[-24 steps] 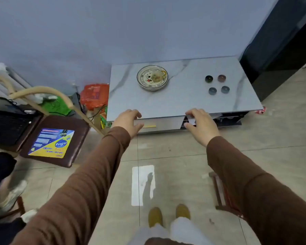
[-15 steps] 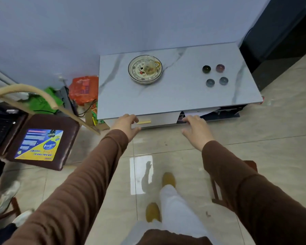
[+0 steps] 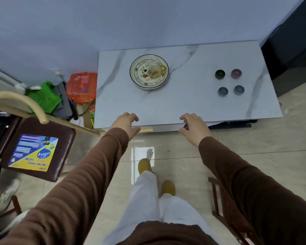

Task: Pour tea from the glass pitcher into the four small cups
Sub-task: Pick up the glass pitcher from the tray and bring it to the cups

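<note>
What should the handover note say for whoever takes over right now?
Left hand: empty, open, at the table's near edge.
Right hand: empty, open, at the same edge.
Glass pitcher: upright on the patterned plate, toward the table's back left.
Four small cups: clustered two by two, on the right.
Done: nothing, pitcher untouched.
Left: grasp pitcher, pour into all four cups.

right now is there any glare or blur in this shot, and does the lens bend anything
Head view: a bright rectangular glare patch sits on the floor tiles near the yellow slipper; the shoe at the left edge is smeared by blur; the table edges splay with wide-angle distortion; the glass pitcher and four small cups read soft but clear; light is even, shadows faint.
</note>
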